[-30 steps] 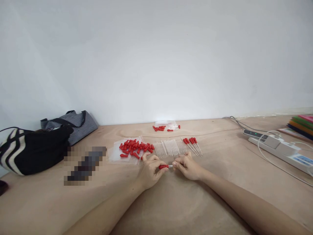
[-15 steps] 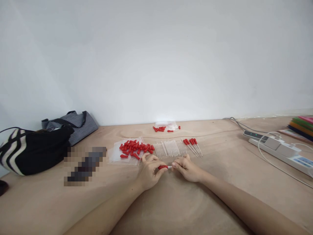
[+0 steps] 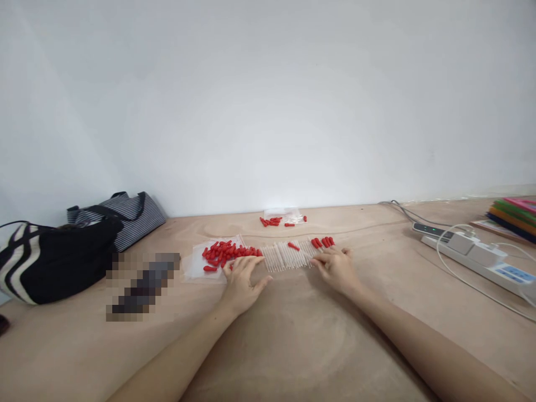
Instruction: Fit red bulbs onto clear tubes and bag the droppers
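My right hand [image 3: 337, 271] pinches the glass end of a dropper [image 3: 293, 246]. Its red rubber bulb points up and to the left, over a row of thin glass tubes [image 3: 280, 257]. Much of the dropper's clear stem is hard to make out against the row. My left hand [image 3: 242, 283], fingers apart and holding nothing, is at the near edge of a pile of red rubber bulbs [image 3: 224, 250]. The pile lies on a clear plastic bag [image 3: 195, 267]. Beyond my right hand are several bulb-topped droppers [image 3: 326, 242], their stems partly hidden by it.
Farther back, more red bulbs [image 3: 271, 221] lie by a small clear bag [image 3: 285, 213]. Bags [image 3: 71, 257] and a pixelated dark object [image 3: 144, 285] are on the left. A power strip [image 3: 477, 257] with cables and coloured folders [image 3: 513, 215] stand on the right.
My hands have moved apart. The left let go of the red bulb and opened, shifting left to the pile. The right moved right and forward with the dropper.
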A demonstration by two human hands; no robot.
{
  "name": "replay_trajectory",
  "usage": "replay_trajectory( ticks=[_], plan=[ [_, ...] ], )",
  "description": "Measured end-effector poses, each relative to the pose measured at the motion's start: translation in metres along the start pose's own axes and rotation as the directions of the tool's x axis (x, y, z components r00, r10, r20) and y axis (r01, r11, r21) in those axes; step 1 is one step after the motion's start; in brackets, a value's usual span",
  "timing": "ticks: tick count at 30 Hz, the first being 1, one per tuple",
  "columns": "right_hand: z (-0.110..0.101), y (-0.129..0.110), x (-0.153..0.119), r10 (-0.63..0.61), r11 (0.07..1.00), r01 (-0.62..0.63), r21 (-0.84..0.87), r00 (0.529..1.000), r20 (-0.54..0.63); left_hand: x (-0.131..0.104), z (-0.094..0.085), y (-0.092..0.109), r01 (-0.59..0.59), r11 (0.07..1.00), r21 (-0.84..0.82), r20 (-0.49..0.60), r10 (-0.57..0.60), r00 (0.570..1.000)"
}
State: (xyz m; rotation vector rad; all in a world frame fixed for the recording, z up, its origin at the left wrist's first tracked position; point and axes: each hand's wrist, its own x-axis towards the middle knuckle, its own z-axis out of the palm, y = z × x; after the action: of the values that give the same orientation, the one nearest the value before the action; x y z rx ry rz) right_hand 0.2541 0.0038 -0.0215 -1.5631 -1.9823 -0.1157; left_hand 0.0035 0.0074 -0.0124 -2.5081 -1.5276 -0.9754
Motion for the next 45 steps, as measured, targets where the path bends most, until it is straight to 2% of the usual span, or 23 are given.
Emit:
replay_trajectory(
  ticks=[3,7,15,20,24,27,31,37,45],
  plan=[
    [0.007,0.013,0.006,0.249,0.967,-0.25,-0.045,0.968,-0.042,0.005,-0.003,-0.014,0.148,0.984,0.095,-0.013,-0.147,0.989],
    [0.013,0.017,0.01,0.358,0.924,-0.357,-0.14,0.934,-0.018,0.008,-0.003,-0.026,0.226,0.962,0.155,0.007,-0.23,0.973],
    [0.02,0.019,0.015,0.411,0.885,-0.395,-0.247,0.911,0.016,0.011,0.002,-0.03,0.235,0.95,0.204,0.012,-0.242,0.97],
    [0.024,0.021,0.019,0.334,0.927,-0.339,-0.163,0.941,-0.058,0.012,0.001,-0.029,0.29,0.92,0.263,0.021,-0.306,0.952],
    [0.026,0.018,0.026,0.315,0.937,-0.313,-0.157,0.949,-0.012,0.012,0.0,-0.028,0.299,0.907,0.295,0.018,-0.318,0.948],
    [0.026,0.013,0.033,0.382,0.911,-0.367,-0.19,0.923,0.049,0.011,-0.001,-0.027,0.3,0.896,0.327,-0.006,-0.316,0.949],
    [0.025,0.009,0.045,0.49,0.861,-0.455,-0.227,0.862,0.132,0.01,-0.002,-0.027,0.297,0.889,0.348,-0.015,-0.311,0.95],
    [0.029,0.01,0.061,0.572,0.814,-0.531,-0.235,0.805,0.16,0.01,-0.001,-0.028,0.292,0.892,0.345,-0.018,-0.305,0.952],
    [0.03,0.014,0.067,0.608,0.793,-0.576,-0.196,0.768,0.202,0.009,0.0,-0.028,0.28,0.889,0.362,-0.02,-0.293,0.956]
  ],
)
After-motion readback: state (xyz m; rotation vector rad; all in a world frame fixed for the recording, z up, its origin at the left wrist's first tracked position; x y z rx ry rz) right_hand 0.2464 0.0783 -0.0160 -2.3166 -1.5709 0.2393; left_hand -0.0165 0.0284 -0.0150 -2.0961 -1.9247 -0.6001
